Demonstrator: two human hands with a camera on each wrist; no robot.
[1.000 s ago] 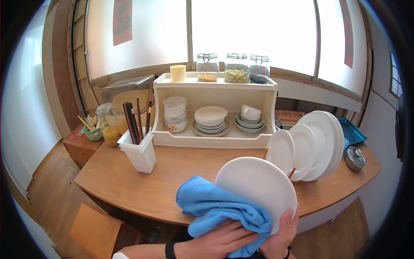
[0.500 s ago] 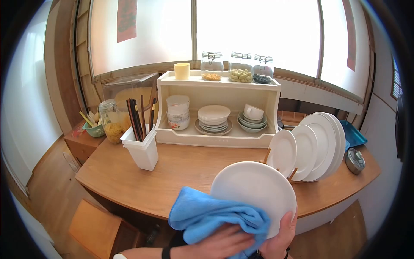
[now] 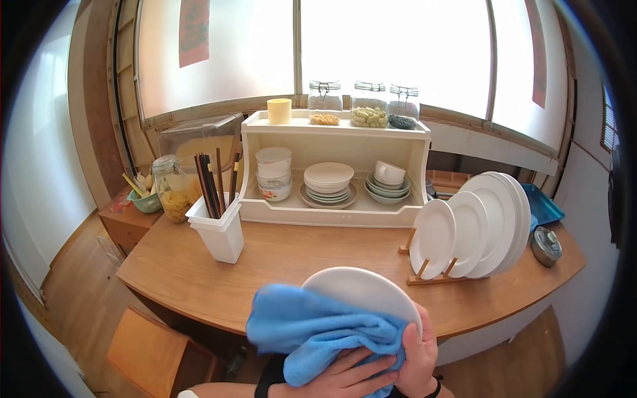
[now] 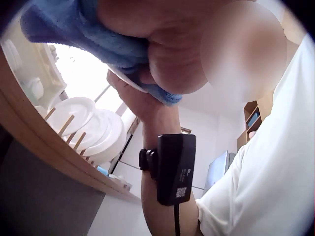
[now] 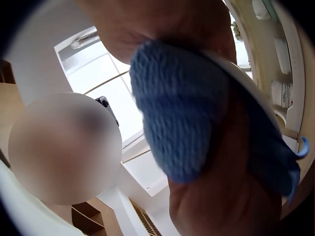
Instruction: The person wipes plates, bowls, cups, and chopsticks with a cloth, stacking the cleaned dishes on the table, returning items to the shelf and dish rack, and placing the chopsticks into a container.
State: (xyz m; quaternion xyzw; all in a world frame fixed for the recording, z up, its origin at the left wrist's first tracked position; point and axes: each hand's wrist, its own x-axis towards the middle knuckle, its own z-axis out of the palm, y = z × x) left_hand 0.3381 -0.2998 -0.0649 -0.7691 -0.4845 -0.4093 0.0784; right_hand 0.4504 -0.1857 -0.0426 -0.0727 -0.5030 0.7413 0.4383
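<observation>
A round white plate [image 3: 361, 290] is held up tilted near the table's front edge. My right hand [image 3: 418, 355] grips its right side, thumb on the upper face. Bunched over the near part of the plate is a blue cloth [image 3: 318, 325]; its loose left end is blurred. My left hand [image 3: 348, 378] holds the cloth against the plate, fingers lying across the folds and thumb hidden. From the left wrist view, the cloth [image 4: 93, 37] covers much of the plate, leaving only a thin rim visible. In the right wrist view, cloth folds [image 5: 179, 108] hang below the plate edge.
A wooden rack [image 3: 438, 280] of upright white plates [image 3: 434, 239] stands to the right, beside a lidded metal tin [image 3: 545, 247]. Behind is a white shelf [image 3: 332, 217] with bowls, small plates and jars. A white holder [image 3: 222, 232] of chopsticks stands left on the wooden table [image 3: 298, 245].
The plate has come down and left, tilting flatter, with both hands and the cloth. The cloth's loose end has shifted left. More of the rack's base shows.
</observation>
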